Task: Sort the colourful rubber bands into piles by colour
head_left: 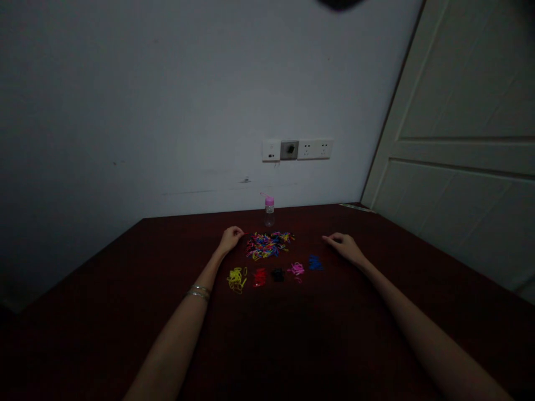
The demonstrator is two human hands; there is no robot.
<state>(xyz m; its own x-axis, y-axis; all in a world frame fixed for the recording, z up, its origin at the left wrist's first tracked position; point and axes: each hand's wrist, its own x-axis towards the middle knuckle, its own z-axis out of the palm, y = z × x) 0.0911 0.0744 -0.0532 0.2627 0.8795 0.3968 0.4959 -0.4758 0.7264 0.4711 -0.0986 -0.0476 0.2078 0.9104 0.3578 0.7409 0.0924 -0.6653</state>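
Left of a mixed pile of small coloured loops (266,245), my left hand (232,238) has its fingers pinched together. A small red loop (246,234) shows at those fingertips, faint in the dim light. My right hand (343,245) rests on the right, apart from the pile, thumb and fingers drawn together; anything between them is too small to make out. Nearer me, loops lie in separate groups by colour: yellow (237,279), red (259,277), black (277,274), pink (297,270) and blue (315,263).
A small clear bottle with a pink lid (270,211) stands behind the pile. The dark red table (267,334) meets a pale wall with sockets (314,148). A panelled door (455,150) is on the right.
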